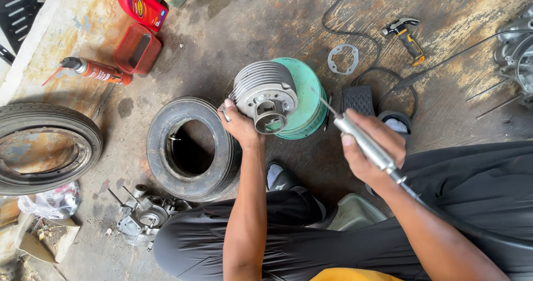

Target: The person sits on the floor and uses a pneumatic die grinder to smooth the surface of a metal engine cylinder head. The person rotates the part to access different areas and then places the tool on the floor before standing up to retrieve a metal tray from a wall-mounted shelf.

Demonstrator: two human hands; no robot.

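My left hand (240, 126) grips the lower left edge of a finned grey metal engine cylinder (265, 94), which rests tilted on an upturned green bucket (307, 95) with its round sleeve end facing me. My right hand (371, 145) is closed around a slim silver rotary tool handpiece (363, 143), held like a pen. Its thin tip points up-left toward the cylinder and stops a short way to its right, apart from it. A black flexible shaft (444, 219) runs from the handpiece back over my right forearm.
A small black tyre (190, 147) lies left of the cylinder, a larger wheel with tyre (41, 147) at far left. A red oil bottle (139, 4), red tray (137, 49), spray can (97, 70), hammer (407, 35), ring gasket (342, 58), engine parts (145, 217) and cables lie about on the stained concrete.
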